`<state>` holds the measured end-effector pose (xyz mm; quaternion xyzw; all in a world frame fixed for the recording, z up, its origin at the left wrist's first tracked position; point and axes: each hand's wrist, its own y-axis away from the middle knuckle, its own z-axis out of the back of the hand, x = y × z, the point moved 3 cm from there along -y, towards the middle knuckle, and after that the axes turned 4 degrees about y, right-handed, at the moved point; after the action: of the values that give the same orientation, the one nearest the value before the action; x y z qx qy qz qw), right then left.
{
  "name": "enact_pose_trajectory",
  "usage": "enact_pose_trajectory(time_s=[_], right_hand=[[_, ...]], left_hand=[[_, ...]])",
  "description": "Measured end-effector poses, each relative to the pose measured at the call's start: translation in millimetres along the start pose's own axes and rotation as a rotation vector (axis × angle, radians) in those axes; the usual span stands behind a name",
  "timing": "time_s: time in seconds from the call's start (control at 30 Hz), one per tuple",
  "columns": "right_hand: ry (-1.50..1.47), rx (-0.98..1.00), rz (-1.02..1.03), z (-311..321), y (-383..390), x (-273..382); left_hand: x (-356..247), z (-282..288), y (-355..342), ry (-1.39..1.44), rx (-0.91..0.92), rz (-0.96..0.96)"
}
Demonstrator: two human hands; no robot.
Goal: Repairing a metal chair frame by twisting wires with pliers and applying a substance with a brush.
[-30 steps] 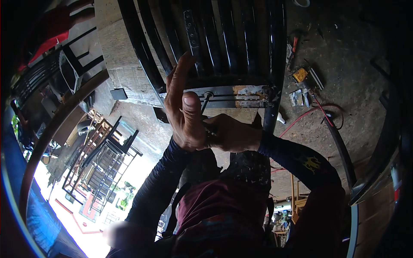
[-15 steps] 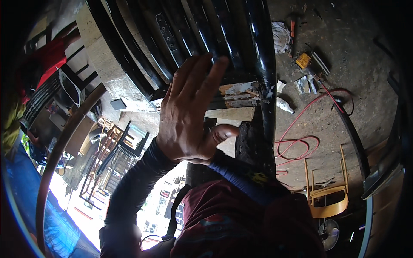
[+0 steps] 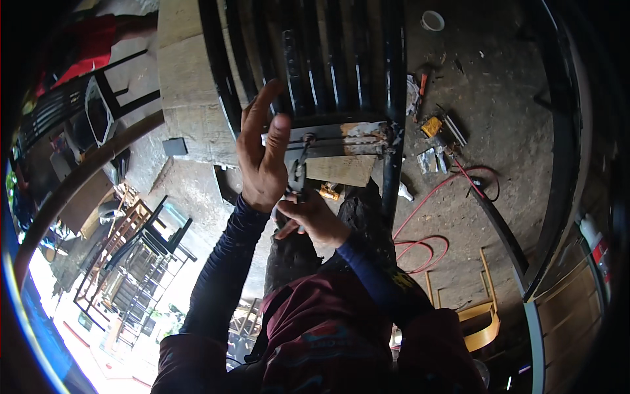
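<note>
My right hand (image 3: 314, 220) is closed round the handles of a dark metal pliers-like tool (image 3: 298, 176). The tool's far end meets the patchy grey crossbar (image 3: 328, 139) of a glossy black slatted wooden frame (image 3: 314, 72), which looks like furniture. Just left of the tool is my left hand (image 3: 262, 161), its fingers apart and pointing up and away; it seems to grip nothing. Whether its palm touches the tool or the bar is hidden. Pale, rough patches show on the crossbar's right part.
The frame lies on a light wooden board (image 3: 187, 79). On the floor at right are a red hose (image 3: 426, 240), a yellow tool (image 3: 432, 127), a white bottle (image 3: 405, 192) and a white bowl (image 3: 432, 21). A wooden chair (image 3: 482, 325) stands lower right. A person in red (image 3: 79, 46) is far left.
My left hand has moved left and nearer, turning aside. My right hand, hidden behind it before, now shows with the pliers-like tool at the crossbar. The view has shifted.
</note>
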<state>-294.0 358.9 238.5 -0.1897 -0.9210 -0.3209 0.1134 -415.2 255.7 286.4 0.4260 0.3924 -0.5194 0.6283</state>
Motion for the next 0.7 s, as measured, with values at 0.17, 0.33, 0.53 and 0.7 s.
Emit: enact_pose_trajectory(time_s=[0.17, 0.33, 0.53, 0.7], right_hand=[[0.607, -0.139, -0.083, 38, 45, -5], [1.176, -0.291, -0.183, 26, 86, 83], [2.099, -0.296, -0.489, -41, 86, 157], [2.137, -0.185, -1.063, -94, 30, 201]], left_hand=[[42, 43, 67, 0.29, -0.324, 0.305], [57, 25, 122, 0.451, -0.153, 0.401], [56, 19, 159, 0.405, 0.075, 0.424], [61, 2, 159, 0.477, 0.04, 0.416]])
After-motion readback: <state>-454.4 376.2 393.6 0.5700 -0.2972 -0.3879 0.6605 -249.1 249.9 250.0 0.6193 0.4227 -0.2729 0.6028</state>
